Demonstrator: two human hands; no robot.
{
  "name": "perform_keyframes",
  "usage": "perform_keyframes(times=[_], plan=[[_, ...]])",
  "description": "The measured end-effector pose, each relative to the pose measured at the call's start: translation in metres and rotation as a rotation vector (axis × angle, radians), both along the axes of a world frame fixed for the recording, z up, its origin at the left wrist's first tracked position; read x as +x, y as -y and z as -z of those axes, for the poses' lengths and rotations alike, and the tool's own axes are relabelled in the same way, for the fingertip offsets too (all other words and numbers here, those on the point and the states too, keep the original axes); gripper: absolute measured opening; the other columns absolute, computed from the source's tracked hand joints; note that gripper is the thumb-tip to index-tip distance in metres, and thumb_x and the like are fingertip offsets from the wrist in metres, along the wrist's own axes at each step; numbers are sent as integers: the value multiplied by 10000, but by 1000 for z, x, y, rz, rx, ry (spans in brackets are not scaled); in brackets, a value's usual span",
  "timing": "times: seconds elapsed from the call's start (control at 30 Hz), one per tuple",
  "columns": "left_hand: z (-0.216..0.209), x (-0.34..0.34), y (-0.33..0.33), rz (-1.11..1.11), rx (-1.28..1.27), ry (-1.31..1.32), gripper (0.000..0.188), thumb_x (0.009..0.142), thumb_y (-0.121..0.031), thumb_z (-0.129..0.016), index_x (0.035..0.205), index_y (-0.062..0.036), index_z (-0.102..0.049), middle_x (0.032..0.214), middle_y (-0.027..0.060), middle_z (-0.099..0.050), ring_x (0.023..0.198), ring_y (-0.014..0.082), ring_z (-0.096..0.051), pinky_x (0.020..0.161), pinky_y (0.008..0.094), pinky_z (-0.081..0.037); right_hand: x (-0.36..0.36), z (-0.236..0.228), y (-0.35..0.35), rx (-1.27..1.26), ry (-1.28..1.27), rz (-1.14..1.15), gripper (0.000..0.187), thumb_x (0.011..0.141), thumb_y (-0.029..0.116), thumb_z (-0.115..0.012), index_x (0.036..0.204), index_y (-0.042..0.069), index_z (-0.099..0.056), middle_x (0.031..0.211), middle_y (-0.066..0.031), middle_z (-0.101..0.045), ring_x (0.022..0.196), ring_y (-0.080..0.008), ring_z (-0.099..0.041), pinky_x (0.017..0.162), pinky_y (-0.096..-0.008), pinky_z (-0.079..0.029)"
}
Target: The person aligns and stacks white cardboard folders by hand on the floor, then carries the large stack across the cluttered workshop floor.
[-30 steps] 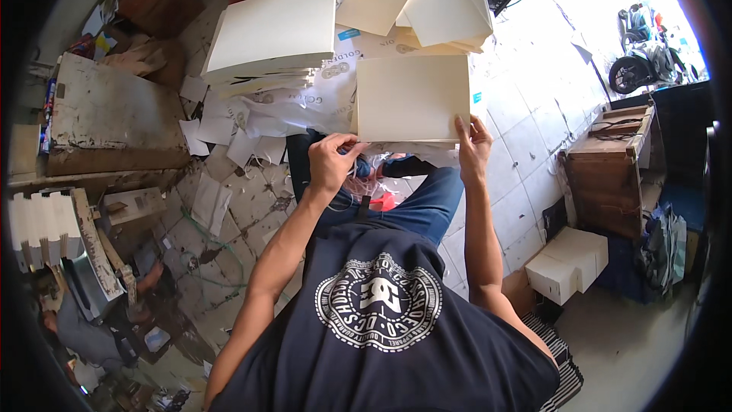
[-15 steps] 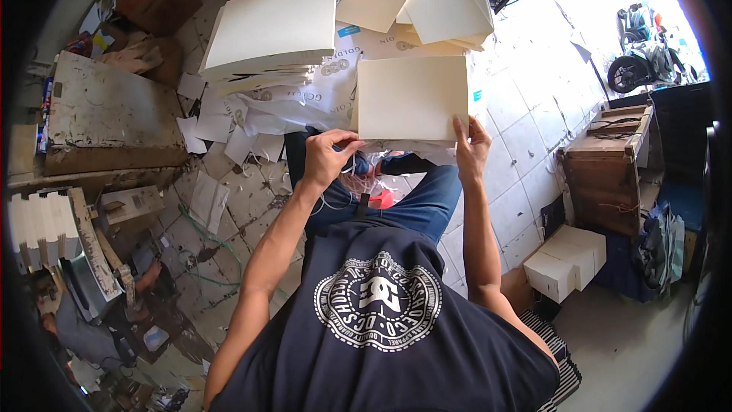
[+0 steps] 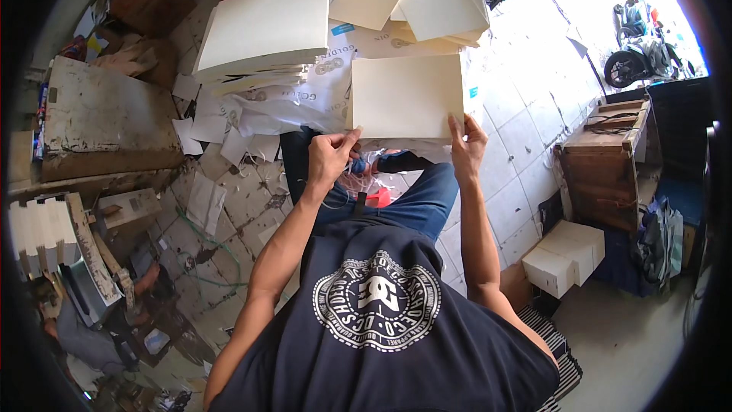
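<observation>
A cream sheet-like block of paper [image 3: 408, 98] lies flat before me on the white printed wrapping [image 3: 335, 65], its near edge toward my lap. My left hand [image 3: 332, 156] pinches its near left corner, thumb uppermost. At the near right corner, my right hand [image 3: 468, 146] grips the edge with the thumb on top and the fingers mostly hidden beneath. How many sheets the block holds is hard to tell. Beyond it to the left rises a thick stack of cream paper blocks [image 3: 267, 27]. Loose cream sheets [image 3: 442, 4] lie overlapping at the far right of the wrapping.
My legs in jeans [image 3: 415, 198] are under the near edge. Left stands a worn cabinet [image 3: 110, 118], with paper scraps [image 3: 217, 126] on the tiles beside it. Right are a wooden stand [image 3: 606, 175] and a pale block stack [image 3: 564, 255]. A motorbike [image 3: 637, 53] stands outside.
My left thumb has moved up onto the block's near left corner from its front edge. My right hand keeps its grip. The whole view has shifted slightly.
</observation>
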State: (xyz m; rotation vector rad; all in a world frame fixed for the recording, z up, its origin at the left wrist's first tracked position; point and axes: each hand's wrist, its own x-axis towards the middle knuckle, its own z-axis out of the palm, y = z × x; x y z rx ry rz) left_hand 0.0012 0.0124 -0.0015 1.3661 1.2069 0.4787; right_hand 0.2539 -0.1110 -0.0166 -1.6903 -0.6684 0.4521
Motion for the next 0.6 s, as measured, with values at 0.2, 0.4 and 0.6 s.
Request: perform_keyframes(times=[0.2, 0.4, 0.6], plan=[[8, 5, -2, -10, -25, 9, 468, 897, -394, -711, 791, 62, -719, 644, 76, -689, 563, 110, -662, 529, 250, -519, 2, -9, 2, -15, -6, 3, 218, 918, 154, -685, 1028, -34, -696, 878, -50, -698, 813, -82, -597, 753, -245, -456], [10, 5, -2, -33, 12, -10, 452, 893, -375, -720, 771, 60, -712, 621, 71, -675, 546, 106, -652, 517, 254, -526, 19, -7, 3, -171, 355, 29, 206, 843, 190, -750, 826, 3, -665, 854, -86, -638, 894, -212, -580, 831, -336, -447], [6, 3, -1, -32, 9, -14, 421, 891, -345, -724, 763, 56, -714, 613, 70, -671, 528, 101, -634, 509, 239, -499, 24, 4, 3, -144, 356, -13, 246, 821, 223, -763, 763, 27, -625, 920, -93, -633, 919, -272, -574, 893, -389, -423]])
